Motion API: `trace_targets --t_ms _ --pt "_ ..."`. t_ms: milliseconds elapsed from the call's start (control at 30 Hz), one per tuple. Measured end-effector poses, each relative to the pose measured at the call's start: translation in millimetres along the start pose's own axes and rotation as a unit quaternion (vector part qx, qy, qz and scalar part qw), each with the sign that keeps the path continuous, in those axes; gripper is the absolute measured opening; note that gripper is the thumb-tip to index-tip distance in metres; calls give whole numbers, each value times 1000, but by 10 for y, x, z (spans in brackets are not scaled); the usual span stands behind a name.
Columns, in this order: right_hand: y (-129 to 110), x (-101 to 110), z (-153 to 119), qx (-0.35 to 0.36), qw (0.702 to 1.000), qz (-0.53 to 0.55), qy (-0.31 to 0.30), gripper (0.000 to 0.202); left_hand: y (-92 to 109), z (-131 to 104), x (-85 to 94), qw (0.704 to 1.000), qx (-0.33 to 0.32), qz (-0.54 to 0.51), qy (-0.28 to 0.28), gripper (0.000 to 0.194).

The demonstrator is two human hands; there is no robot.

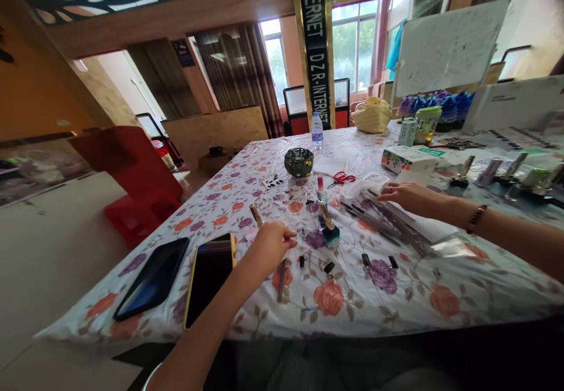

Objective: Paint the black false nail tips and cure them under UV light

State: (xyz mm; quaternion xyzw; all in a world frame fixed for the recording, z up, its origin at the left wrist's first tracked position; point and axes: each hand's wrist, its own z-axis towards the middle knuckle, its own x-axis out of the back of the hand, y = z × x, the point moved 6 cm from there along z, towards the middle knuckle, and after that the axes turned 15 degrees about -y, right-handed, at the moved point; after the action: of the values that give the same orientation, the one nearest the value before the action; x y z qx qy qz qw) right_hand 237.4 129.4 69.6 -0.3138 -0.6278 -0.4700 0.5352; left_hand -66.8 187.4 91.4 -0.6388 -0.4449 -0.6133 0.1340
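My left hand (273, 245) is low over the table with its fingers curled together; whatever they hold, if anything, is hidden. Just beyond it, a gold cap (255, 215) sticks up, its lower part covered by the hand. A teal nail polish bottle (330, 235) with a gold cap stands to the right. My right hand (403, 197) reaches in over a clear plastic packet (405, 232) of slender tools, fingertips pinched low beside a thin dark tool end. Small black nail tips on stands (329, 269) and a flat stick (282, 279) lie near the front.
Two phones (152, 279) lie at the left front. Behind are a dark woven basket (298, 162), red scissors (343, 178), a water bottle (317, 131) and a white box (412, 159). Several polish bottles (462, 174) stand at right. Flowered cloth (211, 203) covers the table.
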Motion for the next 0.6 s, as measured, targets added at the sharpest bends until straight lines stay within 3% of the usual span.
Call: trace_targets --t_ms 133,300,333,400,500,600 --pt "-25 12 -32 -17 1000 16 -17 48 34 -147 65 1000 -4 -2 5 24" --pt "-39 45 -119 -32 999 31 -20 48 -22 -628 -49 1000 -22 -12 -6 22" --pt "-31 58 -147 -40 999 33 -10 50 -89 -751 -92 1000 -19 -17 16 21" --pt "-9 79 -225 -63 997 32 13 50 -272 -1011 -147 993 -23 -24 113 23" --pt "-9 75 -406 -95 994 22 41 49 -629 -1346 -223 966 10 46 255 29" --pt "-106 31 -677 -105 993 8 51 50 -893 -1469 -299 949 34 139 282 49"
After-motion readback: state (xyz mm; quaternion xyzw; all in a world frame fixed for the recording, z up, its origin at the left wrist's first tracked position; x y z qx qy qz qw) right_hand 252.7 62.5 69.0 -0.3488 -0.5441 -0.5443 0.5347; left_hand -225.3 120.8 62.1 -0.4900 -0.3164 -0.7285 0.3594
